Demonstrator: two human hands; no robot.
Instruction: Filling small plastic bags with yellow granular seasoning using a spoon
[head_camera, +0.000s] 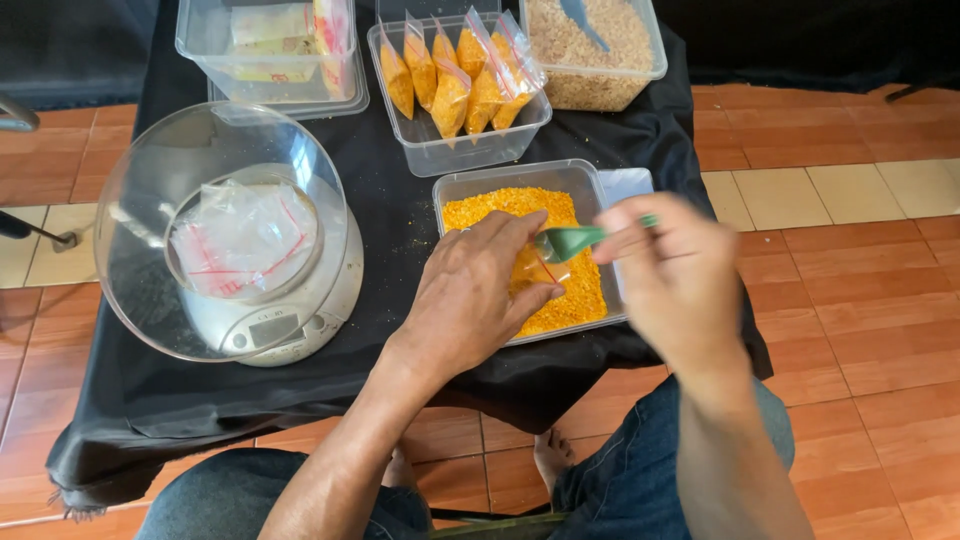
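My left hand holds a small clear zip bag upright over a clear tub of yellow grain. My right hand grips a green spoon, its bowl at the bag's mouth. Both hands are above the tub on the black-clothed table. Some yellow grain shows inside the bag.
A kitchen scale with a clear bowl holding empty zip bags stands at left. Behind are a tub of filled yellow bags, a tub of brown grain and a tub with packets. Tiled floor surrounds the table.
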